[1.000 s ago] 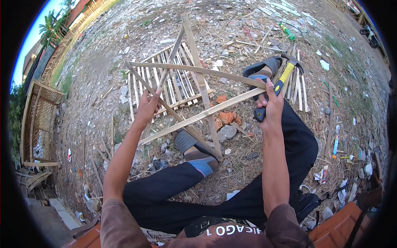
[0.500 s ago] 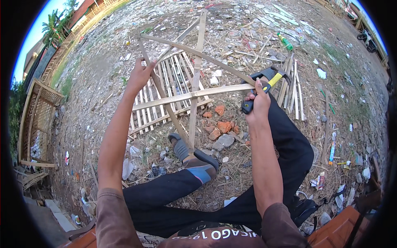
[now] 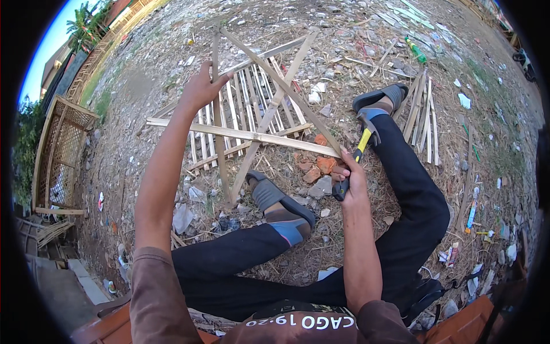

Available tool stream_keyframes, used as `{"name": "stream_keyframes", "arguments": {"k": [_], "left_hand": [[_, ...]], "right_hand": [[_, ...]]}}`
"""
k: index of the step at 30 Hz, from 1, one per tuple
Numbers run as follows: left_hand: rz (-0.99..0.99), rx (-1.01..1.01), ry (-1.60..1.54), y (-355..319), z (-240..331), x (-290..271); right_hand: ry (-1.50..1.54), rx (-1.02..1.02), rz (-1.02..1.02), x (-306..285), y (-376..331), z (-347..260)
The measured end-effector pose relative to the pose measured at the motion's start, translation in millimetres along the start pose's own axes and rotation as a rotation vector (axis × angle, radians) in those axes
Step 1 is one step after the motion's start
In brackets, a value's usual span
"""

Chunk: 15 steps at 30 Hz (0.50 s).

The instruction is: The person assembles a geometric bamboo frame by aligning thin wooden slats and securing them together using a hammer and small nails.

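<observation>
Just right of centre, your right hand (image 3: 354, 179) grips the hammer (image 3: 361, 146), its thumb against the right corner of the star-shaped wooden frame (image 3: 258, 136), apparently so one hand manages both. The star spans the middle of the picture. Toward upper left, your left hand (image 3: 199, 90) straddles a slat, probably to balance the far side; you can't tell how firmly. Beyond, the slatted panel (image 3: 250, 102) lies on the ground.
</observation>
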<state>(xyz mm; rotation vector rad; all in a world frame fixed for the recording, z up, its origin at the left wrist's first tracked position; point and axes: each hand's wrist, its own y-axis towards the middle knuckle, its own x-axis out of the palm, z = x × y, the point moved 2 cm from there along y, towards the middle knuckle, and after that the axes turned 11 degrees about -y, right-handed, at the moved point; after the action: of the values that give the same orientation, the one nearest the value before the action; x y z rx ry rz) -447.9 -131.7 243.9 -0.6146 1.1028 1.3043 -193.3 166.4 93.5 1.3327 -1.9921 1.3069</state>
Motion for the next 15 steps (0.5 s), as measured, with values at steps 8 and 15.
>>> {"name": "stream_keyframes", "arguments": {"k": [8, 15], "left_hand": [[-0.137, -0.074, 0.012, -4, -26, 8], [0.002, 0.169, -0.235, -46, -40, -2]], "right_hand": [[-0.128, -0.01, 0.095, 9, -23, 23], [-0.081, -0.046, 0.217, 16, -29, 38]]}}
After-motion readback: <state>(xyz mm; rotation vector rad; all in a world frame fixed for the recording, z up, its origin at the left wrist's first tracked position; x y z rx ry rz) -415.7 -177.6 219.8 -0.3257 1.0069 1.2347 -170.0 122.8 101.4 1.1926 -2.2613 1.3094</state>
